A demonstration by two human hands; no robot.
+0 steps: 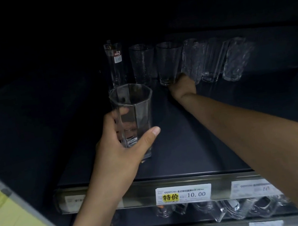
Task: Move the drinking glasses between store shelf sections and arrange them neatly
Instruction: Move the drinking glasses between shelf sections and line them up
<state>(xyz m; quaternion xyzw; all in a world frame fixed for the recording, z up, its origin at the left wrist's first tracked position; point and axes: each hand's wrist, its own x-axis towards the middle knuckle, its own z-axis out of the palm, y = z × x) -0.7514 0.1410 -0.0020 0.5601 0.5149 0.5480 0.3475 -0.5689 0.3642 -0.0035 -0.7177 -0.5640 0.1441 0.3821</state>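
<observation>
Head view: left hand (122, 145) fingers wrap octagonal glass (133, 115), upright for placing; right hand (181, 86) at far-row glass (169, 62) base, fingers hidden, grip unclear.

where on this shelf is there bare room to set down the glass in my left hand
The shelf is bare left of the tall labelled glass, and in front of the back row down to the price rail, on either side of the right forearm. Crowded: the back row from that glass rightward, by the right hand.
</observation>
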